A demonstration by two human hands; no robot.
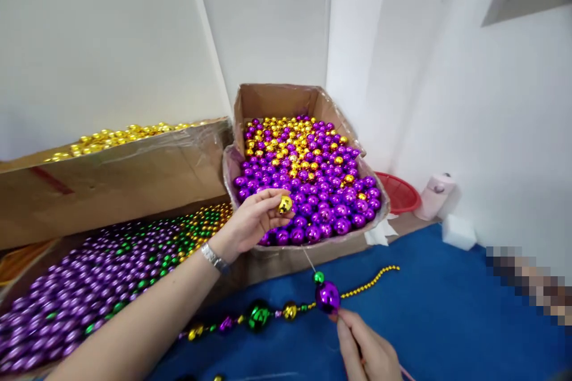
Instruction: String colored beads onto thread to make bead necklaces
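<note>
My left hand (pixel 257 219), wearing a silver watch, pinches a shiny gold bead (pixel 285 205) in front of the box of purple and gold beads. Lower down, my right hand (pixel 369 348) has thumb and finger closed at the underside of a large purple bead (pixel 328 297). A small green bead (pixel 319 277) sits just above that bead, and a thin pale thread or wire (pixel 309 261) sticks up from it. Behind lies a strand of mixed beads (pixel 258 315) in green, gold and purple, along with a string of small gold beads (pixel 370 284).
A cardboard box (pixel 279 101) holds loose purple and gold beads. To the left, another box (pixel 111 181) holds gold beads, with many small purple, green and gold beads (pixel 111 277) before it. A red basket (pixel 397 193) and a white block (pixel 459 232) stand beyond the blue tabletop (pixel 438 309).
</note>
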